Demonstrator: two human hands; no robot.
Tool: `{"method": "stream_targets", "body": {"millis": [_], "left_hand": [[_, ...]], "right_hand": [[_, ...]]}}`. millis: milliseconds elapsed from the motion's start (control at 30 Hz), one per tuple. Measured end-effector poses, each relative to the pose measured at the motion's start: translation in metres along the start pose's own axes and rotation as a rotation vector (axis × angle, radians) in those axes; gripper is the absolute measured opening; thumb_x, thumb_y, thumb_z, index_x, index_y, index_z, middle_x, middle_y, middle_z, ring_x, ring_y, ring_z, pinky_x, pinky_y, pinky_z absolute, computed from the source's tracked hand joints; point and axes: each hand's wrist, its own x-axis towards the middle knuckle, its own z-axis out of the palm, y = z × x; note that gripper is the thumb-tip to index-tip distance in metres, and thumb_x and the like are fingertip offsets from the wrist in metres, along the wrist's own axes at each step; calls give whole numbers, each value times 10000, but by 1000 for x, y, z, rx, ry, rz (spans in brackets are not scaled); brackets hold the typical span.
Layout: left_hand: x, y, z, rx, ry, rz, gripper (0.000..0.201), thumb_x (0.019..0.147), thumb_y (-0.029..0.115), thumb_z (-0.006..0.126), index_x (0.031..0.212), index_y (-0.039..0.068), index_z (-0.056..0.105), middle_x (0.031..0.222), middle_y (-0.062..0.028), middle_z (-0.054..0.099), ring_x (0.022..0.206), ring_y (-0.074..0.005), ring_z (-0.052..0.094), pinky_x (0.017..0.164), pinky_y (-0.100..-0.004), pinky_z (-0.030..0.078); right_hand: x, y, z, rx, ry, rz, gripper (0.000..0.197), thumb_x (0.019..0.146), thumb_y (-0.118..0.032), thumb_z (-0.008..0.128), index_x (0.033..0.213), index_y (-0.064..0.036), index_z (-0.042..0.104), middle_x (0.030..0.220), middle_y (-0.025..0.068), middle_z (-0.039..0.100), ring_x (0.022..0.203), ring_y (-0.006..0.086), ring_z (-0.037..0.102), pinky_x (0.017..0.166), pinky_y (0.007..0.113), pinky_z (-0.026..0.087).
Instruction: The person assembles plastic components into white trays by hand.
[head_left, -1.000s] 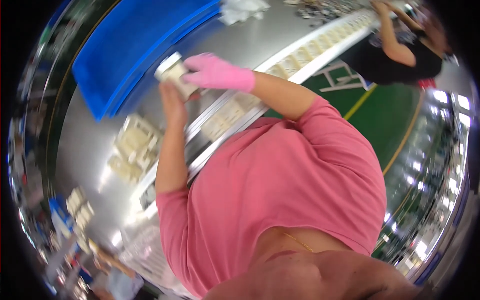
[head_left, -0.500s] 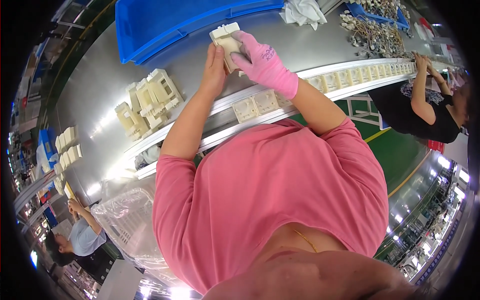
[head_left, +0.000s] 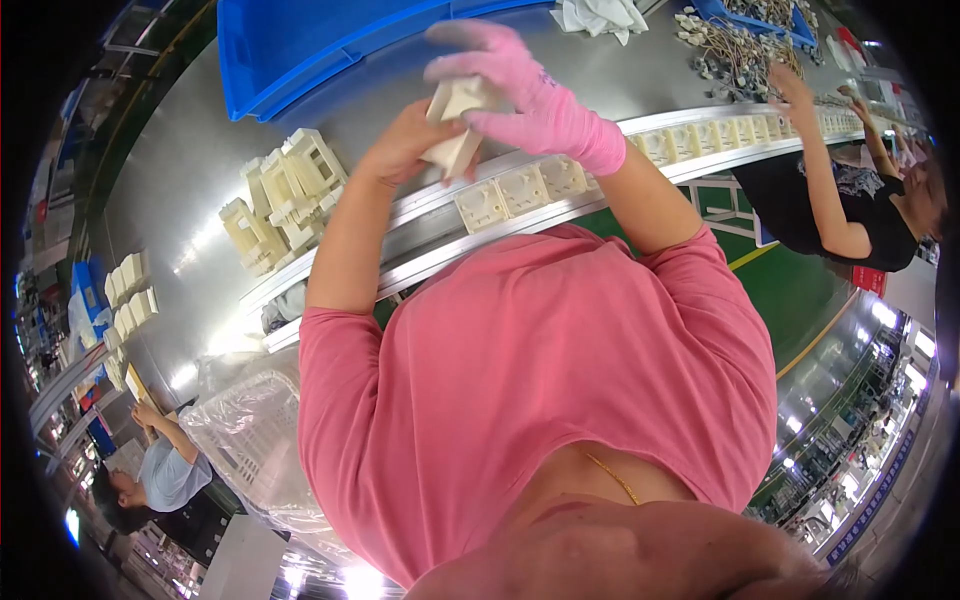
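"Where's the cream housing [head_left: 460,108]?"
"In front of the blue bin [head_left: 310,38], in the left hand [head_left: 403,147], fingers holding it."
"The right hand [head_left: 525,92]?"
"Also before the bin, fingers spread wide."

Cream part [head_left: 458,100], blue bin [head_left: 300,45], shirt [head_left: 540,370] — plain pink

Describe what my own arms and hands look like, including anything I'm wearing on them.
Your right hand wears a pink fabric glove, greyish at the thumb tip, its cuff ending at the wrist. A small dark mark on its back is too blurred to read. Your left hand is bare. Plain pink sleeves end around the elbows, leaving both forearms uncovered.
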Motion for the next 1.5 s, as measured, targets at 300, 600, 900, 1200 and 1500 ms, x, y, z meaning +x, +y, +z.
{"method": "stream_targets", "body": {"millis": [300, 600, 900, 1200, 1500], "left_hand": [[-47, 37, -36, 442, 85, -4, 263, 880, 193, 462, 1103, 65, 516, 992, -43, 581, 928, -131, 538, 792, -253, 402], [-104, 6, -185, 1547, 620, -219, 428, 745, 98, 564, 1157, 52, 458, 1151, -167, 482, 1080, -331, 446, 915, -385, 359], [-81, 4, -187, 1738, 772, -458, 484, 647, 157, 645, 1101, 137, 480, 1097, -123, 499, 1017, -322, 484, 833, -442, 399], [-87, -33, -243, 1750, 540, -115, 268, 715, 169, 602, 954, 55, 563, 969, -146, 566, 936, -325, 519, 810, -397, 410], [-60, -20, -206, 1693, 891, 60, 387, 730, 167, 547, 1088, 42, 470, 1048, -211, 535, 941, -373, 525, 798, -435, 427]], "right_hand": [[-3, -53, 48, 244, -646, 475, 327, 768, -340, 540, 825, -18, 553, 808, 165, 561, 773, 269, 576, 679, 339, 441], [-38, -60, 106, -405, -602, 216, 257, 655, -296, 593, 839, -117, 613, 888, 52, 587, 859, 226, 554, 707, 339, 424], [-76, -23, 51, -432, -860, 439, 355, 611, -236, 622, 943, -120, 568, 898, 46, 579, 866, 221, 554, 713, 338, 413], [-118, 14, -30, -592, -811, 708, 146, 504, -79, 610, 649, -70, 631, 585, 113, 565, 607, 281, 592, 553, 378, 472], [-102, 18, -60, -661, -571, 816, 381, 704, -89, 528, 1081, -65, 476, 1014, 140, 524, 972, 303, 489, 835, 408, 376]]}}
